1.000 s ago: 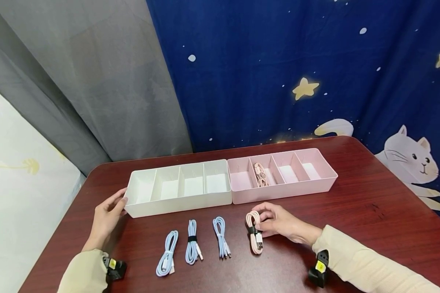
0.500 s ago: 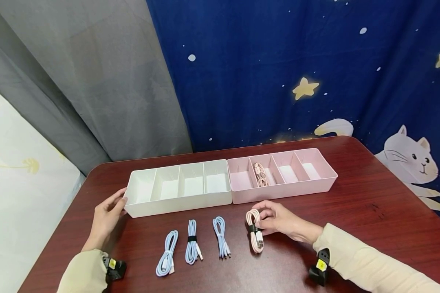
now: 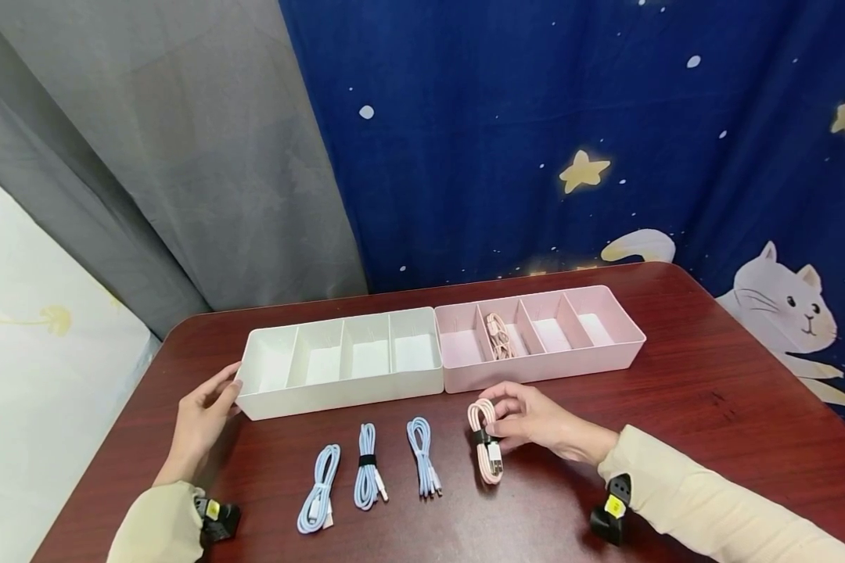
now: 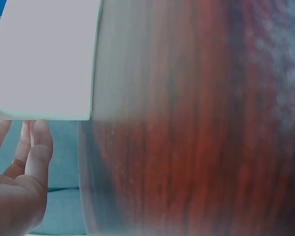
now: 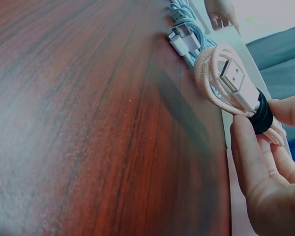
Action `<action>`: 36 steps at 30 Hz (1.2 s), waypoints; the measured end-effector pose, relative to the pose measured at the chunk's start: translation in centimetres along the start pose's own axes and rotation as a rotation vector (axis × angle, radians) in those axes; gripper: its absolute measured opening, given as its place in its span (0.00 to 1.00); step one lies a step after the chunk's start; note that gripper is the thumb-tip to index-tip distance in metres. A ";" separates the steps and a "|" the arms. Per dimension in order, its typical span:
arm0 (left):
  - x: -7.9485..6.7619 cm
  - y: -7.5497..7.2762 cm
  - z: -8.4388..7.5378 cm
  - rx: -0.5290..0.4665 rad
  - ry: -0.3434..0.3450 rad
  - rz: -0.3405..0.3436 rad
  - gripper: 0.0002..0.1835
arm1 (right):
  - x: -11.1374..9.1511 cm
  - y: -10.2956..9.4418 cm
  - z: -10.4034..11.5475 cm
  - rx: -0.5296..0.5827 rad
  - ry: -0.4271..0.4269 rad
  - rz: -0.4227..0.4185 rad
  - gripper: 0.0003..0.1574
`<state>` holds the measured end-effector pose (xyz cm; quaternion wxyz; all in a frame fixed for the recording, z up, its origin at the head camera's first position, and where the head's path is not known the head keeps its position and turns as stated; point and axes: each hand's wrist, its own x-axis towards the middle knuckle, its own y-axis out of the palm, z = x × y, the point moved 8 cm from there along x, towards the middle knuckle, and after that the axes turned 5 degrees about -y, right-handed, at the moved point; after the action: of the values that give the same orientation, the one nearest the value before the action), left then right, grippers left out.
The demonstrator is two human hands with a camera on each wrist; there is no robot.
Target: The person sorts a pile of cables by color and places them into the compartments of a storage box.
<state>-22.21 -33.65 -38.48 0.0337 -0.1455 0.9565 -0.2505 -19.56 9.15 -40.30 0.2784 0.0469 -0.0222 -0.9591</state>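
My right hand [image 3: 535,418] pinches a coiled pink USB cable [image 3: 484,461] between thumb and fingers, by its black strap. The right wrist view shows the metal plug [image 5: 232,76] of this cable and its shadow on the table, so it is held up off the wood. My left hand [image 3: 200,422] rests its fingertips against the left end of a white divided box [image 3: 345,392]; in the left wrist view its fingers [image 4: 38,162] are fairly straight. To the left of the held cable lie blue coiled cables: one [image 3: 422,453], a strapped one [image 3: 368,469] and another [image 3: 319,493].
A pink divided box [image 3: 549,365] stands end to end with the white one. Another pink cable [image 3: 499,336] lies in its second compartment from the left. The dark red wooden table [image 3: 704,383] backs onto grey [image 3: 204,156] and blue starry curtains [image 3: 465,156].
My right hand has raised the pink cable very slightly, keeping its grip. The head view has shifted a little. My left hand stays against the white box.
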 end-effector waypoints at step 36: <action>-0.2 0.0 -0.1 0.009 0.027 0.008 0.26 | 1.7 0.4 4.5 -0.041 -0.050 0.025 0.29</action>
<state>-22.05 -33.54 -38.37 0.0225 -0.1382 0.9564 -0.2565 -21.25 7.96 -35.88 0.2909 0.0170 -0.0100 -0.9566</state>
